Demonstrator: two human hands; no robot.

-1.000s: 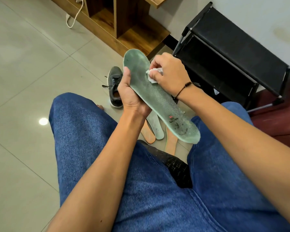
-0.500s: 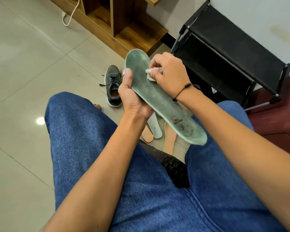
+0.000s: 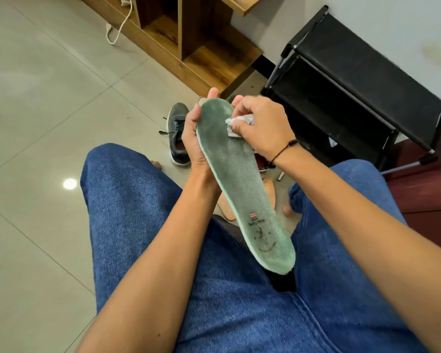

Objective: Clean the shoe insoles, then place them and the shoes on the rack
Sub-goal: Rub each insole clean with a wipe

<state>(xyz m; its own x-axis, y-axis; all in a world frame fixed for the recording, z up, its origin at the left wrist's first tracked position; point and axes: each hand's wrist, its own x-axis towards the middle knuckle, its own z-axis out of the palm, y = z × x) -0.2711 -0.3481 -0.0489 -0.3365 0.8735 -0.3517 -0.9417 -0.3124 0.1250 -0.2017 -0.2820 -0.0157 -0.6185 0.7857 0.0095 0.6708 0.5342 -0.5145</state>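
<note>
A long green insole (image 3: 242,179) is held over my lap, toe end away from me, heel end near my right thigh. My left hand (image 3: 195,138) grips its left edge near the toe. My right hand (image 3: 259,123) pinches a crumpled white wipe (image 3: 238,126) against the insole's upper right part. A dark grey sneaker (image 3: 177,135) lies on the floor behind my left hand. Orange-backed insoles (image 3: 227,207) lie on the tiles under the held one, mostly hidden. The black two-tier shoe rack (image 3: 354,80) stands at the right against the wall.
A wooden open shelf unit (image 3: 201,47) stands at the back with a white cable (image 3: 117,29) beside it. Part of a red-and-white shoe (image 3: 261,161) shows under my right wrist. A dark red piece of furniture (image 3: 428,189) sits at the right edge. My knees in blue jeans fill the foreground.
The insole has swung so its heel points more toward me. My left hand has slid up toward the toe, and my right hand with the wipe has shifted a little on the insole's upper part.
</note>
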